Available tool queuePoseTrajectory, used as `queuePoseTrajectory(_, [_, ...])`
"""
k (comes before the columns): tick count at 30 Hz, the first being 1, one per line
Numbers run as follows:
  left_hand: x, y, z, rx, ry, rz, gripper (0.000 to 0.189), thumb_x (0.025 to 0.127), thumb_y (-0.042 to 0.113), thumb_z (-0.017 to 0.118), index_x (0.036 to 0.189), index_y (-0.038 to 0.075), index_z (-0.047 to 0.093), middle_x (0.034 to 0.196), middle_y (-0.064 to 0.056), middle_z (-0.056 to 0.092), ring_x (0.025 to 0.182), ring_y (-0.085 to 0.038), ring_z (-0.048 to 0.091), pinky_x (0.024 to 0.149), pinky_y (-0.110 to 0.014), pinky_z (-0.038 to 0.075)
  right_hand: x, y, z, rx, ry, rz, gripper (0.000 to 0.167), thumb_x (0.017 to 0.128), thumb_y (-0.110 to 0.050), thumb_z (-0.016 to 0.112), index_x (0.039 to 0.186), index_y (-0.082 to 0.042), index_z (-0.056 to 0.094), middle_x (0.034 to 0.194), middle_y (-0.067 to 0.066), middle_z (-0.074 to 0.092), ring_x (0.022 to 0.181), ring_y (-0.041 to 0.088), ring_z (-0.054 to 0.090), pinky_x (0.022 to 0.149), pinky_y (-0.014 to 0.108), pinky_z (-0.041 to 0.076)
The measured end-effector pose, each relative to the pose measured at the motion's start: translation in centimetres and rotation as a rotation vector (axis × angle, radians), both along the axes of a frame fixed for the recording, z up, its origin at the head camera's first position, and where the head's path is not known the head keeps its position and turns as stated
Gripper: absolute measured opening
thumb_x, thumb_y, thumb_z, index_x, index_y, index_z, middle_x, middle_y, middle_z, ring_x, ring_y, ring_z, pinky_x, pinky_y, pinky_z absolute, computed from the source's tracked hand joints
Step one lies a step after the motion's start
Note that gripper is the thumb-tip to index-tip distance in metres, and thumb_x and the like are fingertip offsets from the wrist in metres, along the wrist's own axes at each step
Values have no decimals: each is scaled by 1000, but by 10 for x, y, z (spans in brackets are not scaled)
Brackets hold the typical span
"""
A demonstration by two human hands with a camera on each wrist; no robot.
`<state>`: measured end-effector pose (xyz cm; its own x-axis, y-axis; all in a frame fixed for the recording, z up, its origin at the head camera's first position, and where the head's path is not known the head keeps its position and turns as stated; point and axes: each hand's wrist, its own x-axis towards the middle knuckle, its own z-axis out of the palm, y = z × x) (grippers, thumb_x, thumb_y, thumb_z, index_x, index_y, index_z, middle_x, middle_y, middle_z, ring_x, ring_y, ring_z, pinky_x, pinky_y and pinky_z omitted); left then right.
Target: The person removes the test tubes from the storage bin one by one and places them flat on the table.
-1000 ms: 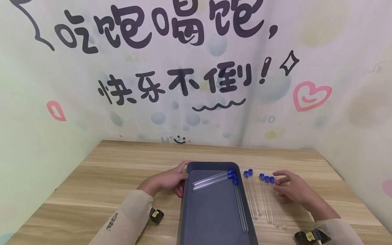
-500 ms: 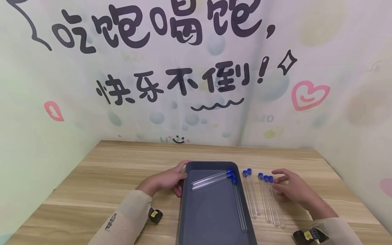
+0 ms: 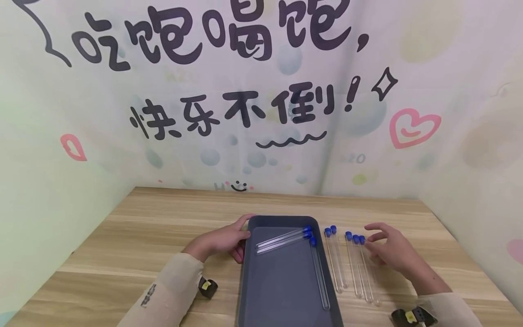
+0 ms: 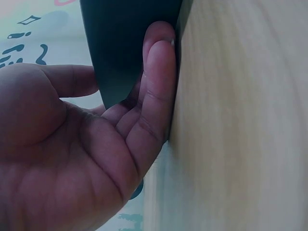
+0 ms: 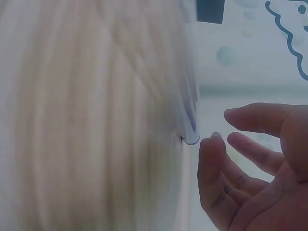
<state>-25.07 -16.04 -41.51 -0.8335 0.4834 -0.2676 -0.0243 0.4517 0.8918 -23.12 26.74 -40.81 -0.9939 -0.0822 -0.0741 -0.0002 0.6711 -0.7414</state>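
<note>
My left hand (image 3: 222,240) grips the left side of a dark grey tray (image 3: 286,290) near its far corner. In the left wrist view its thumb touches the rim and its fingers lie against the tray's outer wall (image 4: 120,43). Two clear test tubes with blue caps (image 3: 282,240) lie slanted inside, and a third test tube (image 3: 320,272) runs along the right wall. Fingers bent loosely and apart, my right hand (image 3: 392,250) is beside a row of capped test tubes (image 3: 356,263) on the table. Nothing shows between its fingertips; it partly hides the rightmost tube.
Two more capped test tubes (image 3: 335,259) lie between the tray and that row. The wooden table (image 3: 163,218) meets a printed cloth backdrop (image 3: 204,163) at the back. A small black camera (image 3: 207,288) sits at the left wrist, another (image 3: 408,316) at the right.
My right hand has risen slightly and shifted a little away from the rightmost test tubes. The left hand, the tray and the tubes stay where they were.
</note>
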Motion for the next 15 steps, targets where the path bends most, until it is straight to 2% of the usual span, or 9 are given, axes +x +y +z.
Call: queuePoseTrajectory(15, [0,0,0,3,-13,1,56,107,14,33,158,28,15,72,-13,62,58,-20,63,58,-35,60,8,-16,11,5,62,46,51,96,-9,62,143,0,44,121,29,61,66,22,62,55,36,57])
